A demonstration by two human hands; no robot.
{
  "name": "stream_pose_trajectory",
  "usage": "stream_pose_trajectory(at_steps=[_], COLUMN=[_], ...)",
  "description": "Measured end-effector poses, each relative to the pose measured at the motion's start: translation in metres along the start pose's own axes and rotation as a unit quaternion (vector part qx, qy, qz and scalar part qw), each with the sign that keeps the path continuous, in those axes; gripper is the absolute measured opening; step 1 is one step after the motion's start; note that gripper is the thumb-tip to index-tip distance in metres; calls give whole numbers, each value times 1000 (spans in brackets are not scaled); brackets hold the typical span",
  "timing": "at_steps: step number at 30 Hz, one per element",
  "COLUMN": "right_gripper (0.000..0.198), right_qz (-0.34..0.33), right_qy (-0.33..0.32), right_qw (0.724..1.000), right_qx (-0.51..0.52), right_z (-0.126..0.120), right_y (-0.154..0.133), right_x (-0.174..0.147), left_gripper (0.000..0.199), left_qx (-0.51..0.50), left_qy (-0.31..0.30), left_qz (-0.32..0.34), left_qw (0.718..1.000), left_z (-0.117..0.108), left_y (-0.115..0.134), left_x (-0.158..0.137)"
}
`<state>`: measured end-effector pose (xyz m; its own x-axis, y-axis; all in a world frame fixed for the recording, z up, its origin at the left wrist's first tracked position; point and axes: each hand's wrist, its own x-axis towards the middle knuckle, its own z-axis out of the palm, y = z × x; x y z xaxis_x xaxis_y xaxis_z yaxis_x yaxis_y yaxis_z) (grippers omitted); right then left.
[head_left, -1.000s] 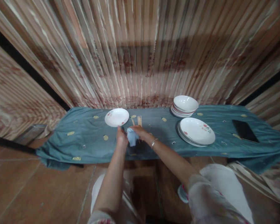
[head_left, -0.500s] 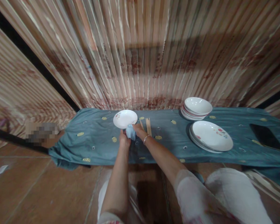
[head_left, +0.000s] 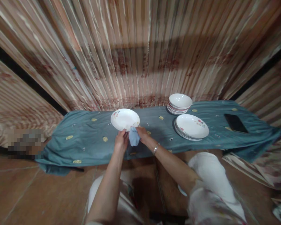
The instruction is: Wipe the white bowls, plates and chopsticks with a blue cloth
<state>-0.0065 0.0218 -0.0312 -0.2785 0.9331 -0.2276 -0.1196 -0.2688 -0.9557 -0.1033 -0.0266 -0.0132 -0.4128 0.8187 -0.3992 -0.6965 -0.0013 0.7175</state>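
Observation:
A white plate with a floral rim is tilted above the covered table, over its left half. My left hand grips the plate's near edge, fingers closed on the rim. My right hand, with a bangle on the wrist, is closed on a light blue cloth. The cloth presses against the near right rim of the plate and hangs down between my hands. Part of the plate's near edge is hidden behind the fingers and cloth.
To the right stand a stack of white bowls and, nearer, a stack of flowered plates. A dark flat tablet-like object lies farther right on the teal cloth cover. A striped curtain hangs behind.
The view has swung, shifting the stacks leftward. The plate looks larger and nearer, lifted by my left hand. Chopsticks seen earlier beside my right hand are now out of sight.

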Motion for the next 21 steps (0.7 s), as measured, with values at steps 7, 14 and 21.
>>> stream_pose_trajectory(at_steps=[7,14,21], right_gripper=[23,32,29], right_qz=[34,61,-139], right_qy=[27,-66,143], right_qw=[994,995,974], right_qx=[100,54,-109], right_z=[-56,-112,-139], right_y=[-8,-22,-52], right_x=[-71,-118,-68], left_gripper=[12,12,5], left_qx=[71,130,166], left_qy=[-90,-113,-120], left_qz=[-47,-67,-73], left_qw=[992,983,976], left_z=[21,25,24], left_y=[-17,-37,-46], left_x=[-32,-38,-36])
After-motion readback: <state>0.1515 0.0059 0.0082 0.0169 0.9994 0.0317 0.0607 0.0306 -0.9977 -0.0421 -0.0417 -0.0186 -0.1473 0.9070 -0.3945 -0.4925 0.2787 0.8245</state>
